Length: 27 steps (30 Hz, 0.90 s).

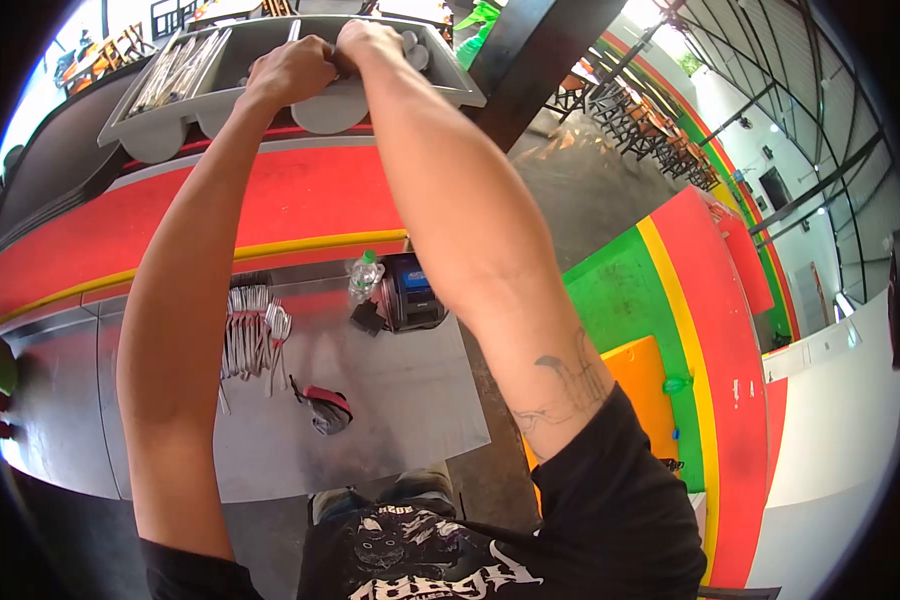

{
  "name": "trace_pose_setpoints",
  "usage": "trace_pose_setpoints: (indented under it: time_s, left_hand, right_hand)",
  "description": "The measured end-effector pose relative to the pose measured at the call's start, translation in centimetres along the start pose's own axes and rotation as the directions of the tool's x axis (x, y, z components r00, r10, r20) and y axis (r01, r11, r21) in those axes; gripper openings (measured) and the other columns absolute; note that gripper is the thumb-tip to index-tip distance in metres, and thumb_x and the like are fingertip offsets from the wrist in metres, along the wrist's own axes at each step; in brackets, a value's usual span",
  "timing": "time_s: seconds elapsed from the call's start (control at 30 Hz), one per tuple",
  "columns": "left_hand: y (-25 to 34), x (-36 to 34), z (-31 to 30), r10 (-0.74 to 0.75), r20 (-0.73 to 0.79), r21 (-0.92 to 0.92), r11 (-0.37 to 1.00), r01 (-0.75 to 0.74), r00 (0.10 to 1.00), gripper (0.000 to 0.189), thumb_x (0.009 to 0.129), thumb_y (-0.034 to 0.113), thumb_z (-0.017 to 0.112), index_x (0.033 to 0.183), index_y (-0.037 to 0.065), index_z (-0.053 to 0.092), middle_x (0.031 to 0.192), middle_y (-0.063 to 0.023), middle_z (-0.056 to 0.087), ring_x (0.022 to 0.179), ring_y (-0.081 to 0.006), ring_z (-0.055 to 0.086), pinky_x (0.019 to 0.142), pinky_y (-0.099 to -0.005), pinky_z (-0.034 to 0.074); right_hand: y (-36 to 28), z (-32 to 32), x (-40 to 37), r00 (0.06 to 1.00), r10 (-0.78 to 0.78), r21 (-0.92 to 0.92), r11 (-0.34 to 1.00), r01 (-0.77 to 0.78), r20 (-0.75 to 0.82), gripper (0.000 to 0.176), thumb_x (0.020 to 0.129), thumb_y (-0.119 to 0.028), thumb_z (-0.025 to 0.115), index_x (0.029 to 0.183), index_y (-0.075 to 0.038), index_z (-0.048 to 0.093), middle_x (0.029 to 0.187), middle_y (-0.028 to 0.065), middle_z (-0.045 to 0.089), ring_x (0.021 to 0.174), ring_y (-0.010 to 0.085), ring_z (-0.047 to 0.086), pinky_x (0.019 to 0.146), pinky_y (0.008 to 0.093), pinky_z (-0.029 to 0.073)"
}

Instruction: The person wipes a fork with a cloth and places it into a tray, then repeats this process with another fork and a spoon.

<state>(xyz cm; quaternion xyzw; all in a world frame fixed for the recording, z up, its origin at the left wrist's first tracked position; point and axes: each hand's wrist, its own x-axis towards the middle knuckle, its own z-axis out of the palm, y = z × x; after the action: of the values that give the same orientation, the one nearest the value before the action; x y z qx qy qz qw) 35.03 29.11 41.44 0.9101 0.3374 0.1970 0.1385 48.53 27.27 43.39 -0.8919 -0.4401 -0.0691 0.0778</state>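
Both my arms stretch forward to a grey cutlery tray point(260, 40) with several compartments, on the red ledge. My left hand point(292, 72) is closed, its knuckles up, over the tray's middle. Right beside it, my right hand point(368, 42) is closed too, with its fingers curled down. Whatever the fingers hold is hidden behind the hands. Thin wrapped sticks or straws point(182, 68) fill the tray's left compartment. To the right of my right hand lie some rounded, shiny utensil ends point(415, 50).
Below, a steel counter point(390, 390) carries rows of forks point(250, 335), a grey and red pouch point(325, 408), a clear bottle with a green cap point(366, 275) and a black and blue device point(412, 292). Dark stacked trays point(45, 160) sit left; a dark post point(540, 70) rises right.
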Motion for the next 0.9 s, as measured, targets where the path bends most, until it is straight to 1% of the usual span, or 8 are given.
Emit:
trace_pose_setpoints:
  time_s: [0.1,0.17,0.43,0.47,0.57,0.7,0.83,0.9]
  left_hand:
    - [-0.2,-0.4,0.4,0.027,-0.043,0.006,1.000,-0.026,0.999,0.040,0.090,0.044,0.054,0.119,0.022,0.070,0.118,-0.0131,0.070,0.113,-0.0335,0.064,0.101,-0.0504,0.043]
    - [-0.1,-1.0,0.5,0.024,-0.045,0.026,0.999,-0.022,0.999,0.047,0.094,0.053,0.047,0.123,0.023,0.068,0.118,-0.0111,0.070,0.113,-0.0320,0.065,0.102,-0.0535,0.042]
    - [0.3,-2.1,1.1,0.058,-0.106,0.074,0.996,-0.050,0.993,0.053,0.098,0.056,0.038,0.111,0.018,0.072,0.098,-0.0128,0.073,0.100,-0.0343,0.068,0.094,-0.0467,0.049]
    - [0.2,-1.8,1.3,0.063,-0.110,0.090,0.994,-0.053,0.992,0.054,0.098,0.056,0.037,0.110,0.017,0.072,0.096,-0.0127,0.073,0.099,-0.0346,0.068,0.094,-0.0468,0.049]
    - [1.9,-3.5,-0.8,0.013,0.031,0.120,0.993,-0.016,0.999,0.049,0.101,0.050,0.035,0.116,0.019,0.070,0.112,-0.0098,0.072,0.108,-0.0313,0.066,0.100,-0.0459,0.046]
    - [1.7,-3.2,0.1,0.039,-0.023,0.102,0.994,-0.037,0.999,0.049,0.101,0.050,0.036,0.114,0.019,0.071,0.111,-0.0097,0.072,0.109,-0.0316,0.066,0.101,-0.0459,0.046]
    - [1.6,-3.6,-0.6,0.033,-0.027,0.096,0.995,-0.030,0.999,0.047,0.101,0.049,0.038,0.114,0.019,0.072,0.111,-0.0099,0.072,0.109,-0.0315,0.066,0.100,-0.0457,0.047]
    - [1.8,-3.9,-0.5,0.028,-0.035,0.089,0.996,-0.025,0.999,0.046,0.100,0.049,0.039,0.113,0.019,0.072,0.111,-0.0103,0.072,0.109,-0.0317,0.066,0.099,-0.0453,0.047]
  right_hand:
    - [0.4,0.7,3.9,0.972,-0.074,-0.088,0.992,0.096,0.223,0.036,0.077,-0.039,0.079,0.104,-0.014,0.076,0.101,0.0025,0.075,0.086,0.0162,0.072,0.082,0.0303,0.055]
    - [0.6,-0.2,3.7,0.928,-0.023,0.094,0.995,-0.013,0.372,0.031,0.078,-0.032,0.076,0.108,-0.023,0.076,0.103,-0.0010,0.076,0.105,0.0147,0.069,0.092,0.0315,0.052]
    - [3.3,0.0,1.8,0.977,-0.046,0.498,0.865,-0.065,0.208,0.040,0.082,-0.041,0.078,0.096,-0.004,0.071,0.082,0.0079,0.074,0.058,0.0229,0.069,0.052,0.0306,0.055]
    - [4.0,-0.1,-0.1,0.980,-0.010,0.679,0.722,-0.130,0.197,0.033,0.083,-0.037,0.076,0.102,-0.010,0.075,0.099,0.0014,0.075,0.082,0.0133,0.073,0.068,0.0252,0.052]
    - [6.3,2.8,1.1,0.960,-0.281,0.934,0.339,0.117,-0.018,0.031,0.091,-0.033,0.069,0.102,-0.005,0.073,0.098,0.0037,0.075,0.084,0.0129,0.073,0.054,0.0233,0.042]
    - [8.0,0.7,-2.0,0.975,-0.223,1.000,-0.007,0.024,-0.025,0.016,0.088,-0.014,0.070,0.095,0.001,0.072,0.085,0.0092,0.075,0.077,0.0166,0.075,0.051,0.0227,0.041]
    - [8.4,1.7,0.5,0.982,-0.190,0.979,-0.200,-0.041,0.002,0.026,0.090,-0.029,0.072,0.095,-0.003,0.071,0.071,0.0040,0.066,0.055,0.0137,0.062,0.043,0.0246,0.038]
    - [7.7,1.4,-0.5,0.995,-0.096,0.999,-0.017,0.034,-0.035,0.023,0.093,-0.027,0.068,0.091,-0.004,0.071,0.068,0.0037,0.064,0.052,0.0119,0.060,0.042,0.0237,0.036]
